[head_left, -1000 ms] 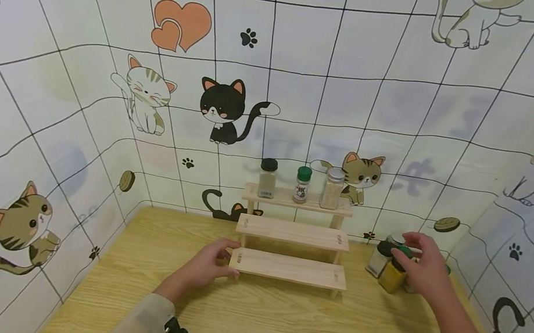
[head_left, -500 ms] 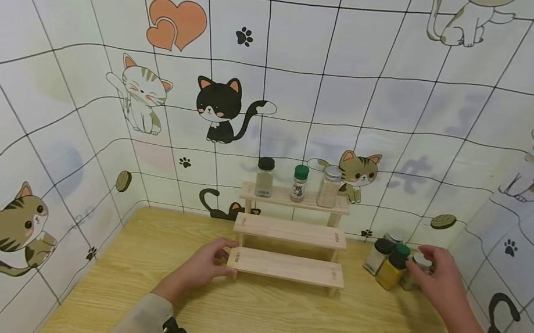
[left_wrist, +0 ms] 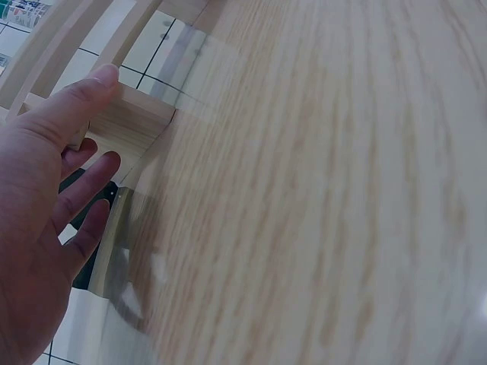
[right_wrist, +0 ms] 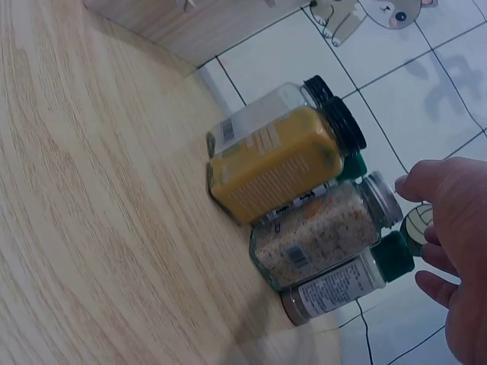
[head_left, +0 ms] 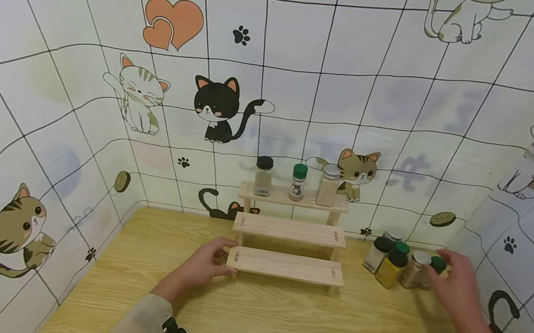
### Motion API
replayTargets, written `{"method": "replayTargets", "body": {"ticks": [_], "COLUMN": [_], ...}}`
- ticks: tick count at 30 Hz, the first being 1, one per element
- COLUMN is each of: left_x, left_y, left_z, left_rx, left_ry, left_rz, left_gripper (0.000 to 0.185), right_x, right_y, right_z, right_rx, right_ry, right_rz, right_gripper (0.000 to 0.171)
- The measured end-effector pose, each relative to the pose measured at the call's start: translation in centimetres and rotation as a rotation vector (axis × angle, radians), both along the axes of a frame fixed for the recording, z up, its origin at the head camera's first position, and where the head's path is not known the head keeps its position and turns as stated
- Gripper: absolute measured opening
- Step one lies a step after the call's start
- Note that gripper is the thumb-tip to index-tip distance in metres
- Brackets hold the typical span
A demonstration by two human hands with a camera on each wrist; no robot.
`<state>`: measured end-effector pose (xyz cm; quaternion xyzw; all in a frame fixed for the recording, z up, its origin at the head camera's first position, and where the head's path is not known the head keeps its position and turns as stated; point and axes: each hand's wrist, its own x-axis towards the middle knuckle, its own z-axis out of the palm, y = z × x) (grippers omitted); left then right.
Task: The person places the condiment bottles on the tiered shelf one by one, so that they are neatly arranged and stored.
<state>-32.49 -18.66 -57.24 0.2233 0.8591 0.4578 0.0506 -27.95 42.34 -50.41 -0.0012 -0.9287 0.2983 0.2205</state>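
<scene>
At the left end of a three-tier wooden spice rack, my left hand grips the bottom shelf, thumb at its front edge. The left wrist view shows that thumb on the wood and the other fingers loosely bent below. My right hand hovers at the right-hand cluster of spice jars, fingers parted beside the green cap of a small labelled shaker. Next to it stand a silver-lidded jar of pale grains and a black-lidded jar of yellow powder.
On the top shelf stand a black-lidded jar, a green-capped shaker and a silver-lidded jar. More jars, one black-lidded, stand behind the yellow one. A cat-print wall covering encloses the wooden table.
My right hand has moved right across the jar tops, from the yellow jar past the silver lid to the green-capped shaker, uncovering the jars. My left hand stays on the rack.
</scene>
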Motion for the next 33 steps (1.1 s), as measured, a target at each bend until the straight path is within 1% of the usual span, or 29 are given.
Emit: {"method": "replayTargets", "body": {"ticks": [6,13,18,21,25,33], "left_x": [0.0,0.2,0.3,0.4,0.3,0.1], "left_y": [0.0,0.1,0.2,0.2,0.2,0.1], "left_z": [-0.1,0.2,0.3,0.4,0.4,0.2], "left_rx": [0.011,-0.001,-0.011,-0.017,-0.022,-0.041], "left_ry": [-0.006,-0.002,0.004,0.006,0.003,0.024], "left_rz": [0.0,0.003,0.002,0.002,0.006,0.01], "left_gripper": [0.071,0.072,0.072,0.073,0.074,0.075], "right_x": [-0.3,-0.6,-0.7,-0.7,-0.8,-0.9], "right_y": [1.1,1.7,2.1,2.1,2.1,2.3], "right_z": [-0.7,-1.0,-1.6,-2.0,-2.7,-4.3], "right_rx": [-0.015,-0.014,-0.029,-0.067,-0.12,-0.172], "right_ry": [-0.014,-0.107,-0.146,-0.143,-0.127,-0.002], "right_rz": [-0.02,-0.007,0.024,0.03,0.011,-0.055], "right_gripper": [0.056,0.063,0.063,0.062,0.06,0.049]}}
